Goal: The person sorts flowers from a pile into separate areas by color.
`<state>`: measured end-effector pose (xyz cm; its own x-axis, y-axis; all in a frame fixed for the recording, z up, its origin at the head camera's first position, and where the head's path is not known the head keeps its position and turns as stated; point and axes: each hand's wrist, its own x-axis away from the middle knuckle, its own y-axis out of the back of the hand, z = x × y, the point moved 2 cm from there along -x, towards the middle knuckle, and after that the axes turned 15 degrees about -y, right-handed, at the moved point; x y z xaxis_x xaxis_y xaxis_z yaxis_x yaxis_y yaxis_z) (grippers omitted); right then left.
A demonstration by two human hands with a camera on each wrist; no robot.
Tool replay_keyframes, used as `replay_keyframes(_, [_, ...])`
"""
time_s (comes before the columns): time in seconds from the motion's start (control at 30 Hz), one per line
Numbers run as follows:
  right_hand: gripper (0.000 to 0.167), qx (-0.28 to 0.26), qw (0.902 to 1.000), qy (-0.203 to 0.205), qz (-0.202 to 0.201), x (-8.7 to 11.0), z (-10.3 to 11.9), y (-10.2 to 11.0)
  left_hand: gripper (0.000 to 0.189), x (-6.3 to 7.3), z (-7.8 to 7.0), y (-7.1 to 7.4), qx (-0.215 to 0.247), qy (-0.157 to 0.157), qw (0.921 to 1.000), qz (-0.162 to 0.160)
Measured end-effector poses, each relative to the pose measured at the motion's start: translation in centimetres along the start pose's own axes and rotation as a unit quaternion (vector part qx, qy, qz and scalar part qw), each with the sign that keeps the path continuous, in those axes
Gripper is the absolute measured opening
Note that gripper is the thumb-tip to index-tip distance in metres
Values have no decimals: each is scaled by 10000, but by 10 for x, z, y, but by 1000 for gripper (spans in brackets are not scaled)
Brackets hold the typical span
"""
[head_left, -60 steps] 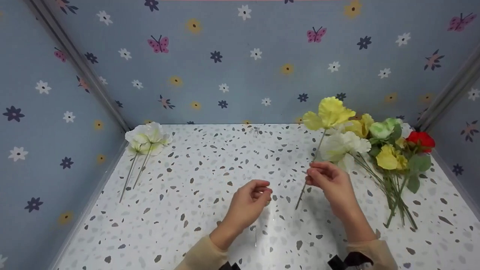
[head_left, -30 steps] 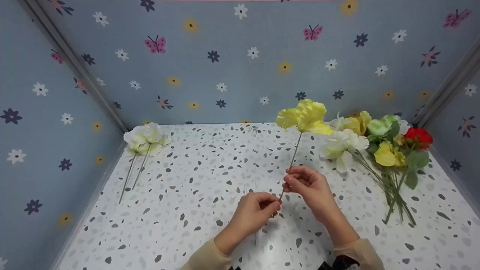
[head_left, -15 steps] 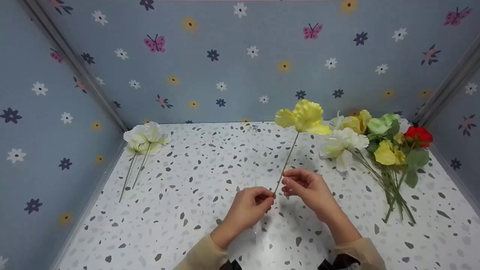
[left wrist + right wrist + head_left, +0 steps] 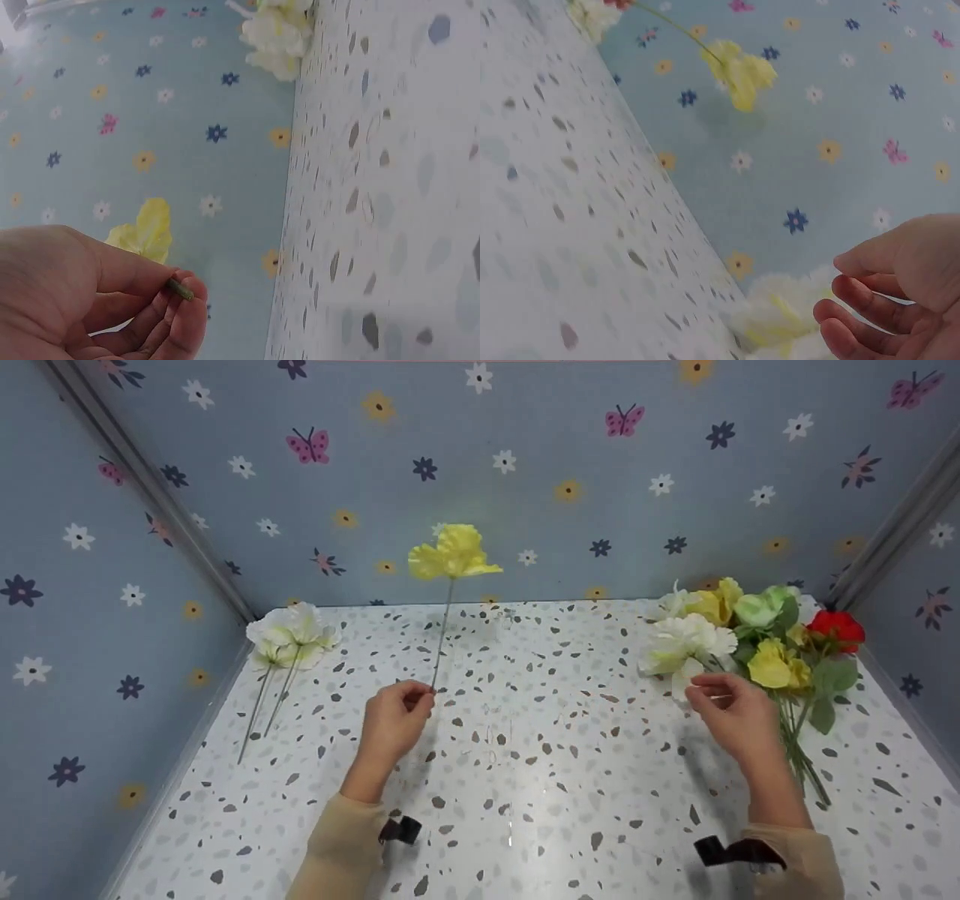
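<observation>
My left hand (image 4: 391, 724) pinches the lower end of the thin stem of a yellow artificial flower (image 4: 454, 556), raised nearly upright against the back wall. In the left wrist view the stem's cut end (image 4: 180, 289) pokes out between thumb and fingers. Over on the right, my right hand (image 4: 741, 721) hovers with loosely bent fingers and holds nothing. Just beyond its fingertips lies a white artificial flower (image 4: 694, 639); whether they touch it I cannot tell. The right wrist view shows white petals (image 4: 780, 307) behind the fingers, and the yellow flower (image 4: 742, 75) farther off.
Two white flowers (image 4: 294, 636) lie with parted stems at the table's back left. At the back right is a pile with a red flower (image 4: 838, 631), a pale green flower (image 4: 761, 609) and yellow flowers (image 4: 772, 666). Patterned walls (image 4: 525, 510) enclose the speckled table (image 4: 555, 780).
The yellow flower came from the right to the middle and passed from my right hand to my left, which carried it leftward. My right hand let go and moved back toward the pile.
</observation>
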<state>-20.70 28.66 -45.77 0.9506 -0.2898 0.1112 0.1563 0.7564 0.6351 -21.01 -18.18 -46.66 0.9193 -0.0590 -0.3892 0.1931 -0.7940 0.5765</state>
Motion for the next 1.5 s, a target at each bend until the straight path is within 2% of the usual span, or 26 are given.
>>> replay_keyframes(0.1, [43, 283, 9985, -332, -344, -10, -23, 18, 14, -2, 20, 12, -270, 187, 9994, -125])
replay_keyframes(0.27, [42, 636, 9922, -749, -764, -19, -55, 43, 17, -1, 47, 27, -695, 484, 9963, -115])
replay_keyframes(0.37, [46, 746, 9890, -1038, -749, -20, -69, 52, 19, 1, 59, 33, -931, 700, 9932, -39])
replay_keyframes(0.5, [53, 906, 9851, -1363, -533, -22, -81, 56, 20, 5, 69, 36, -1147, 977, 9885, 128])
replay_keyframes(0.57, [53, 969, 9845, -1398, -417, -22, -85, 57, 21, 5, 71, 36, -1211, 1045, 9869, 227])
replay_keyframes(0.8, [44, 1221, 9856, -1127, -307, -24, -87, 53, 20, 7, 73, 36, -1444, 1213, 9808, 501])
replay_keyframes(1.0, [40, 1233, 9851, -1155, -323, -25, -87, 52, 20, 8, 70, 40, -1704, 1062, 9779, 580])
replay_keyframes(1.27, [40, 1127, 9835, -1371, -338, -27, -91, 50, 18, 10, 71, 41, -1524, 1187, 9781, 779])
replay_keyframes(1.5, [43, 1074, 9806, -1610, -317, -28, -91, 51, 13, 9, 71, 40, -1563, 1044, 9775, 960])
